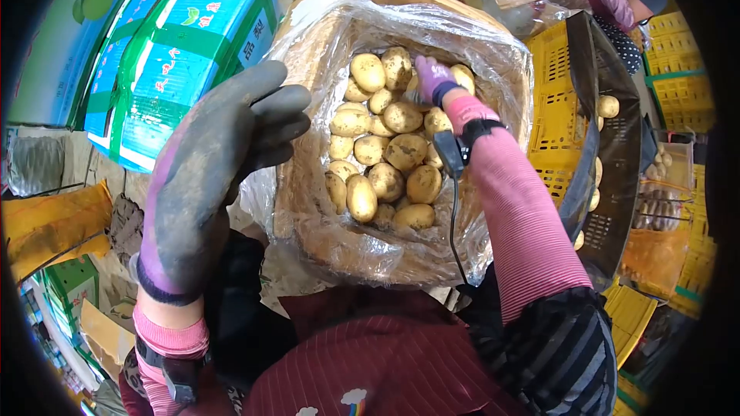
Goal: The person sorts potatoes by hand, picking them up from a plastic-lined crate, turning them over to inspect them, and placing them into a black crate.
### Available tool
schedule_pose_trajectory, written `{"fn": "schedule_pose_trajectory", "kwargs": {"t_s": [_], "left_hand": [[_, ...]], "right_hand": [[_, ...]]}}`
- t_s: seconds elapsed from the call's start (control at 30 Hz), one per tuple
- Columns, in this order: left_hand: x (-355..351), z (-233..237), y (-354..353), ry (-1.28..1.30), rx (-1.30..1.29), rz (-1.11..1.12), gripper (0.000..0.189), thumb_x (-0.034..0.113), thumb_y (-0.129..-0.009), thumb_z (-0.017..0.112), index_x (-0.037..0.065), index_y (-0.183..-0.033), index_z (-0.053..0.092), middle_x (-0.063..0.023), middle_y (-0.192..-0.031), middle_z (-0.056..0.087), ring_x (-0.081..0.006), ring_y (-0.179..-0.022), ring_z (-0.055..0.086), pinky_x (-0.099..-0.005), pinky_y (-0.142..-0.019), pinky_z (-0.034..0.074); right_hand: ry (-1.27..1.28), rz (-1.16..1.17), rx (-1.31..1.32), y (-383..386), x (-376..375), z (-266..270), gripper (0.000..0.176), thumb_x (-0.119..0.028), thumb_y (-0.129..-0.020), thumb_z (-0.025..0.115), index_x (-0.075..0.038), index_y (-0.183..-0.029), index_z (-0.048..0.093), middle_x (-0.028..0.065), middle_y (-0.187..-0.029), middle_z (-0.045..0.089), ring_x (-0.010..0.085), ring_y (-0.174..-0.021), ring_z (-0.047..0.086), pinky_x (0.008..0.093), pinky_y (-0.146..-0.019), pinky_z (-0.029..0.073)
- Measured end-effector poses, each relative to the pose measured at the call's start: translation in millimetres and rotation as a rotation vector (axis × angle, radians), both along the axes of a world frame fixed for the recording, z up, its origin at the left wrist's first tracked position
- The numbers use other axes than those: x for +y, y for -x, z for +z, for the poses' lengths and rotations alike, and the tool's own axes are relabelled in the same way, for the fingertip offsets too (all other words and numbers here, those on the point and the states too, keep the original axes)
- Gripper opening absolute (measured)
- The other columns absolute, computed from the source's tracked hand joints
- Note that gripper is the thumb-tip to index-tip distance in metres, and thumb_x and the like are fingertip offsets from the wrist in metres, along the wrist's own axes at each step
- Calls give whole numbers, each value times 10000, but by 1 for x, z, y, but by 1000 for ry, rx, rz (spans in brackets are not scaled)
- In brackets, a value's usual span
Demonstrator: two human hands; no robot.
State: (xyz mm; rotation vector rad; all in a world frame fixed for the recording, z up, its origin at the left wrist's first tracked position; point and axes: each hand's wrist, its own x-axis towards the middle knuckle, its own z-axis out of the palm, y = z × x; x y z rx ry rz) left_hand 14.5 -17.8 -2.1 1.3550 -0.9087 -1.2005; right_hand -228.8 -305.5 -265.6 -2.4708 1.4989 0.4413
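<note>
My left hand (208, 162), in a purple glove with a dirty grey palm coating, is raised left of a cardboard box (308, 54). Its fingers stretch out, slightly curled, and nothing shows in them. Clear plastic film (370, 250) lines the box, and several yellow potatoes (405, 152) with soil on their skins lie inside. Reaching into the far right part of the box, my right hand (434, 81) wears a purple glove too. It is down among the potatoes, with its fingers mostly hidden. A strapped black device (449, 156) with a cable sits at the right wrist.
Blue cartons (173, 54) with green tape stand at the left. Yellow crates (553, 100) line the right side, next to a dark-edged bin (609, 177) with a few potatoes. Another person's pink sleeve (613, 0) shows at top right. An orange sack (62, 219) lies at far left.
</note>
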Motion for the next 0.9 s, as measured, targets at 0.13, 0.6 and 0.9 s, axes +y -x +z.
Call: {"fn": "schedule_pose_trajectory", "kwargs": {"t_s": [0.13, 0.6, 0.9], "left_hand": [[2, 4, 6, 79, -15, -63, 746, 521, -1024, 448, -89, -1453, 421, -201, -1339, 602, -285, -1176, 626, -377, -1026, 470], [17, -42, 29, 283, -330, -477, 864, 25, -864, 648, 71, -1605, 205, -165, -1590, 323, -232, -1466, 324, -341, -1115, 417], [14, -29, 25, 74, -163, -427, 496, 242, -998, 607, 31, -1436, 508, -75, -1151, 651, -186, -1013, 621, -310, -879, 511]], "right_hand": [[0, -38, -105, 14, 51, 34, 626, -311, -835, 742, -49, -1357, 514, 250, -1320, 602, 390, -1227, 595, 445, -1017, 492], [-1320, -642, -1860, 9, 229, 199, 520, -356, -1045, 535, -39, -1449, 447, 154, -1360, 597, 263, -1199, 636, 399, -990, 560], [-1137, -641, -1706, 24, 282, 232, 680, -589, -1013, 469, -102, -1486, 439, 170, -1277, 646, 236, -967, 727, 360, -730, 639]]}}
